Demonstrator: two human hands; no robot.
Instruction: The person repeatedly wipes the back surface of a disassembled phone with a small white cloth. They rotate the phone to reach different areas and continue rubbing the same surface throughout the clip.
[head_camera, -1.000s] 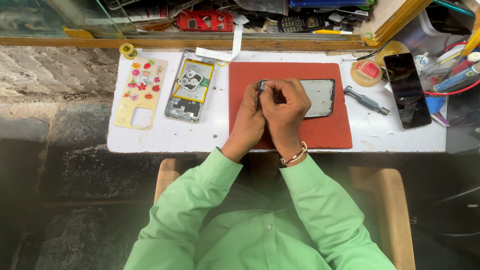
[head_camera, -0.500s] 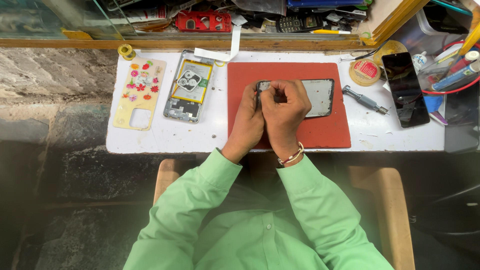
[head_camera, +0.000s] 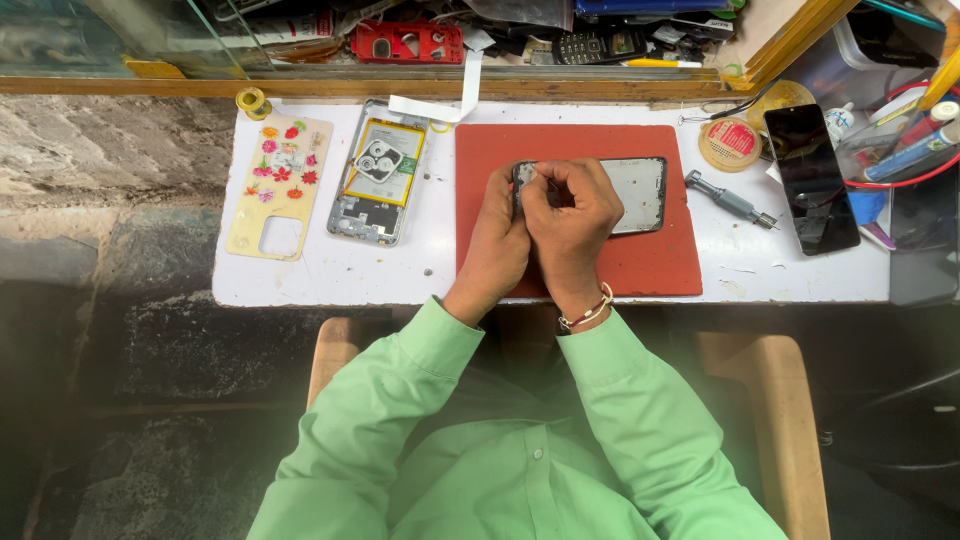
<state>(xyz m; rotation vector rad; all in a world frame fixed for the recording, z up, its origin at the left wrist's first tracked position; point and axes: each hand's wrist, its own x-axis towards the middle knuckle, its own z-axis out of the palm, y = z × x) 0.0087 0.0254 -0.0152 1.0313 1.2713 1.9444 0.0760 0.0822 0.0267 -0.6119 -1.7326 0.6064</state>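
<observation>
small white table (head_camera: 330, 285), wooden chair (head_camera: 775, 400), dark stone floor (head_camera: 120, 400).

A flat, rectangular phone panel (head_camera: 640, 192) with a dark frame and pale grey face lies lengthwise across the upper middle of the red mat (head_camera: 660, 265), its left end covered by both hands.

Dark phone screen (head_camera: 811, 178) right on table; grey screen panel (head_camera: 636, 193) on red mat (head_camera: 660, 265).
</observation>
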